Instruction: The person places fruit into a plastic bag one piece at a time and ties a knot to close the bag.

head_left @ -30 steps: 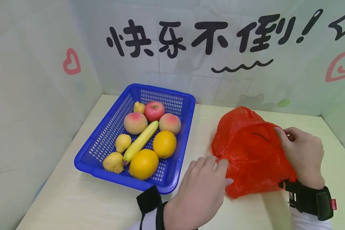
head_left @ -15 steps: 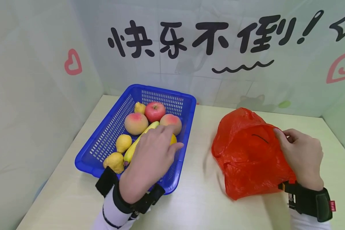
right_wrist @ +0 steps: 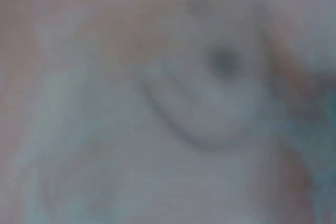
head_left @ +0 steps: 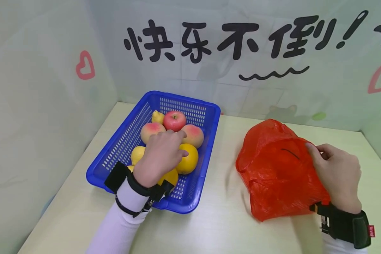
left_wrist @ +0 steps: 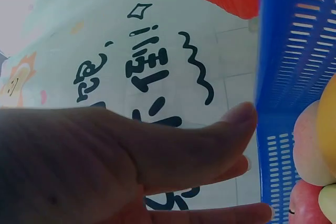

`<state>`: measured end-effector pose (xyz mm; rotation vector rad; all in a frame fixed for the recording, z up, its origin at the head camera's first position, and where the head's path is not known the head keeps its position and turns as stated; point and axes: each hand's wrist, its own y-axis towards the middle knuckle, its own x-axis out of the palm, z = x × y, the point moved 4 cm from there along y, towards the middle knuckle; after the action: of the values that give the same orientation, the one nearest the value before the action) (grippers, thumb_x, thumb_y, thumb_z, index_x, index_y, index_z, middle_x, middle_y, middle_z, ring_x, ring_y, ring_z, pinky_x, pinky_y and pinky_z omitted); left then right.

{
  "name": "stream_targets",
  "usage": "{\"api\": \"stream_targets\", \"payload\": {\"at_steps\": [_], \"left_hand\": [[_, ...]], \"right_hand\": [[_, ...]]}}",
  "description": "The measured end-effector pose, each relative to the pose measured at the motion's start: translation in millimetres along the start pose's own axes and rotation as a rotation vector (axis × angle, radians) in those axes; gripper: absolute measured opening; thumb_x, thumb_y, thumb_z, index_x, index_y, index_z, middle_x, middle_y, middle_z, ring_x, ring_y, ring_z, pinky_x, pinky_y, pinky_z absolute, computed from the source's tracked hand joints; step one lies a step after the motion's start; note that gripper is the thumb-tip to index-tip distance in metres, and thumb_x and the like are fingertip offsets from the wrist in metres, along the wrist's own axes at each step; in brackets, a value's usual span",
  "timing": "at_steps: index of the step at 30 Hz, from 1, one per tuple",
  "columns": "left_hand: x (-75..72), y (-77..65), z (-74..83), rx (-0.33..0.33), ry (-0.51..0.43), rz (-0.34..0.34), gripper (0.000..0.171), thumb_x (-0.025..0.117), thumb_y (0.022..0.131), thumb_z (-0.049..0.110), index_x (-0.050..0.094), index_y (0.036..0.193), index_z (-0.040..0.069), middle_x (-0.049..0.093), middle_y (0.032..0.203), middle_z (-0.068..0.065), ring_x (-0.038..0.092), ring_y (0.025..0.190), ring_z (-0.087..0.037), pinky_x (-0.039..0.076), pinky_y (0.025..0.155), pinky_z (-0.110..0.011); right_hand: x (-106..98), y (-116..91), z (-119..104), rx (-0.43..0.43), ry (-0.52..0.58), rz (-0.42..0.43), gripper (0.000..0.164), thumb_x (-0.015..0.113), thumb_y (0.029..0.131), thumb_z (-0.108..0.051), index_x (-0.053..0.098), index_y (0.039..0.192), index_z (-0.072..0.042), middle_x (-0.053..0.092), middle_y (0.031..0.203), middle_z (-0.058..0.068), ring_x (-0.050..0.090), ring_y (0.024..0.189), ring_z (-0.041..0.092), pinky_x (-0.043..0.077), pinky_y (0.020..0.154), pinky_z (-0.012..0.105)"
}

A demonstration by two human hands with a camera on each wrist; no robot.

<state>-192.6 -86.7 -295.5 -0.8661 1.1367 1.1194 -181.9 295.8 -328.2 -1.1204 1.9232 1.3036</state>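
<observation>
My left hand (head_left: 162, 153) hovers over the fruit in a blue plastic basket (head_left: 206, 155), fingers relaxed and thumb apart. The left wrist view shows the thumb and fingers (left_wrist: 199, 216) stretched toward the basket wall, with nothing between them. Close to this hand are an orange (head_left: 190, 164) and two peaches (head_left: 194, 137); it covers much of the fruit below. On the right, my right hand (head_left: 339, 173) pinches the edge of a red plastic bag (head_left: 282, 187) between thumb and fingers. The right wrist view is too blurred to read.
A red apple (head_left: 175, 121) and a small yellow fruit (head_left: 157, 116) lie at the basket's far end. More yellow fruit shows partly around my left hand. Basket and bag stand apart on a pale table (head_left: 222, 218), with a printed cloth (head_left: 228, 88) behind.
My left hand has left the red bag and moved left over the basket, now covering the long yellow fruit seen earlier. The right hand stays at the bag's edge. The view shifts slightly.
</observation>
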Motion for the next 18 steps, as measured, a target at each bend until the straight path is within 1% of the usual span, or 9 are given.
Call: {"api": "stream_targets", "payload": {"at_steps": [4, 8, 12, 15, 18], "left_hand": [[8.3, 6.4, -1.7, 0.01, 0.027, -0.075, 0.049, 0.073, 0.088, 0.03, 0.06, 0.131, 0.011, 0.066, 0.097, -0.011, 0.058, 0.082, -0.026, 0.052, 0.071, -0.038], [17.0, 10.2, -4.0, 0.015, 0.052, -0.154, 0.047, 0.073, 0.088, 0.033, 0.06, 0.127, 0.01, 0.063, 0.097, -0.01, 0.057, 0.085, -0.026, 0.052, 0.074, -0.04], [27.4, 12.9, -6.3, 0.022, 0.049, -0.25, 0.045, 0.075, 0.086, 0.033, 0.059, 0.121, 0.01, 0.063, 0.096, -0.01, 0.056, 0.084, -0.025, 0.051, 0.071, -0.037], [33.4, 13.8, -7.2, 0.024, 0.019, -0.302, 0.045, 0.077, 0.085, 0.03, 0.057, 0.12, 0.011, 0.063, 0.093, -0.009, 0.057, 0.08, -0.024, 0.052, 0.069, -0.034], [37.2, 14.3, -7.2, 0.015, -0.012, -0.325, 0.048, 0.078, 0.084, 0.027, 0.054, 0.123, 0.012, 0.062, 0.094, -0.01, 0.057, 0.081, -0.024, 0.053, 0.072, -0.034]], "right_hand": [[-1, 1, 1, 0.002, -0.001, -0.003, 0.033, 0.063, 0.096, -0.028, 0.073, 0.09, 0.003, 0.057, 0.059, 0.014, 0.042, 0.054, 0.02, 0.03, 0.047, 0.027], [-1, 1, 1, 0.002, -0.001, 0.003, 0.031, 0.064, 0.095, -0.027, 0.073, 0.09, 0.002, 0.057, 0.058, 0.013, 0.039, 0.051, 0.013, 0.029, 0.046, 0.026], [-1, 0, 3, 0.009, -0.002, 0.003, 0.03, 0.065, 0.094, -0.026, 0.073, 0.09, 0.002, 0.057, 0.058, 0.012, 0.034, 0.049, 0.006, 0.029, 0.046, 0.025], [-1, 0, 3, 0.011, 0.0, -0.004, 0.03, 0.065, 0.095, -0.026, 0.073, 0.091, 0.003, 0.058, 0.059, 0.013, 0.037, 0.051, 0.01, 0.029, 0.048, 0.025], [-2, 1, 3, 0.005, 0.0, -0.006, 0.03, 0.064, 0.095, -0.025, 0.073, 0.092, 0.004, 0.059, 0.06, 0.014, 0.039, 0.052, 0.014, 0.03, 0.05, 0.025]]}}
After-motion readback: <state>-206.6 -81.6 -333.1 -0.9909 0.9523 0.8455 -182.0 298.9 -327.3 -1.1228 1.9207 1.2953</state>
